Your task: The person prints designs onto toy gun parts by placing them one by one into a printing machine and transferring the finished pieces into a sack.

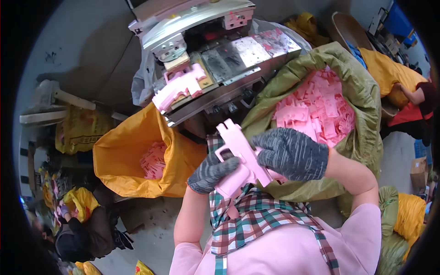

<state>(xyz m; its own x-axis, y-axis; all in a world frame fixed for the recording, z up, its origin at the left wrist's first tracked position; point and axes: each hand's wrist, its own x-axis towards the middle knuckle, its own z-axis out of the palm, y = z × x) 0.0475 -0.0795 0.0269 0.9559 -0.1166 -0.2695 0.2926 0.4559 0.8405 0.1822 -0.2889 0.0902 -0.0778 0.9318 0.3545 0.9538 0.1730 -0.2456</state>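
Observation:
A pink plastic toy pistol (243, 156) is held in front of my checked apron, tilted, with its barrel end toward the machine. My left hand (211, 173), in a dark grey knit glove, is closed around the grip and trigger guard area. On the other side, my right hand (293, 155), gloved the same way, has its fingers closed on the upper part; its fingertips are partly hidden. Ahead, another pink toy pistol piece (181, 88) lies on the bed at the near left end of a metal machine (220, 55).
To the right an olive green sack (362, 87) holds many flat pink plastic pieces (332, 107). An orange sack (114, 151) at left has more pink pieces (154, 160) inside. One person (85, 231) works at lower left, another (415, 98) at far right. Full sacks (410, 213) stand lower right.

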